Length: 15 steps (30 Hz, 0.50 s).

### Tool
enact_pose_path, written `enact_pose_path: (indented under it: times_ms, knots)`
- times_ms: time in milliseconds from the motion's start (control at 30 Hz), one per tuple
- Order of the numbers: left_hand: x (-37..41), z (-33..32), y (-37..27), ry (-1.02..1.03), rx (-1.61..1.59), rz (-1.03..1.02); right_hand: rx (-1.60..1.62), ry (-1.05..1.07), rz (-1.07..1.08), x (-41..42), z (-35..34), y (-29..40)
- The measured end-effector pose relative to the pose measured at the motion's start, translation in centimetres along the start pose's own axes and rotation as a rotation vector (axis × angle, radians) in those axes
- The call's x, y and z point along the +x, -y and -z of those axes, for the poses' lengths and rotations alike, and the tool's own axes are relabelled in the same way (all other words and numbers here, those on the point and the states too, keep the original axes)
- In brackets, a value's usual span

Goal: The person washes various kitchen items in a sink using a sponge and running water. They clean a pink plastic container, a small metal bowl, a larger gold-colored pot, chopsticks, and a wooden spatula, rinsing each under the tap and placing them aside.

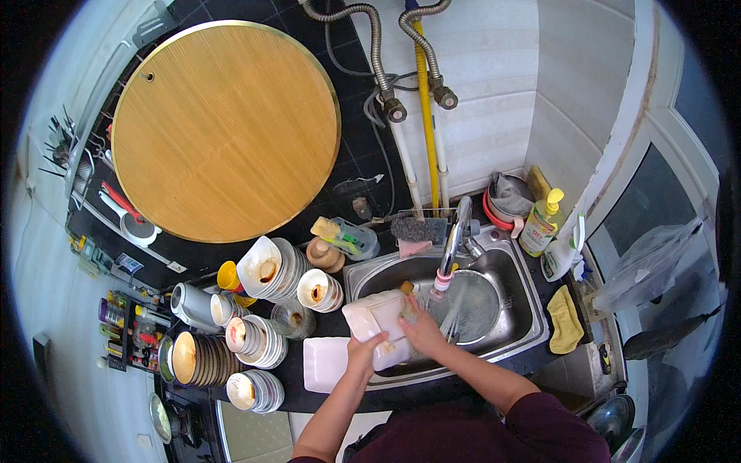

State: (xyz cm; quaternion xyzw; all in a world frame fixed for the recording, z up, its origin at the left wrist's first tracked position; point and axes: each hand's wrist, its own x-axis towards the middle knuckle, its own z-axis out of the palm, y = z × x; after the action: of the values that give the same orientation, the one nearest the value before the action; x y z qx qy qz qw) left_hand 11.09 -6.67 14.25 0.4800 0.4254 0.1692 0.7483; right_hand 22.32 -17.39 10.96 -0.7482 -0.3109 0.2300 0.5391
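A pale pink rectangular dish (pixel 379 317), its foot ring facing up, is tilted over the left side of the steel sink (pixel 524 315). My left hand (pixel 363 352) grips its lower edge, thumb on top. Against the dish's right side, my right hand (pixel 424 331) presses what looks like a yellowish sponge (pixel 407 287), mostly hidden by the fingers. Foam clings to the dish near both hands. Right of my right hand, a round metal basin (pixel 483 298) with cloudy water and utensils sits in the sink under the faucet (pixel 455 243). Another pale rectangular dish (pixel 325 364) lies on the counter.
Stacks of soiled bowls (pixel 266 341), brown-rimmed bowls (pixel 202 359) and plates (pixel 275 269) crowd the counter at left. A dish soap bottle (pixel 541 226), a spray bottle (pixel 560 254) and a yellow cloth (pixel 564 321) are at right. A round wooden board (pixel 226 133) leans behind.
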Motion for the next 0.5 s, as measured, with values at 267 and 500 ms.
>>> enact_pose_path:
  times_ms: [267, 500]
  knots:
    - [1.5, 0.8, 3.0, -0.049, -0.243, -0.037, -0.39, 0.061, 0.406, -1.2, -1.1, 1.4]
    - [1.6, 0.2, 3.1, -0.063, -0.361, -0.046, -0.279, -0.021, 0.354, -2.6, -2.0, 2.9]
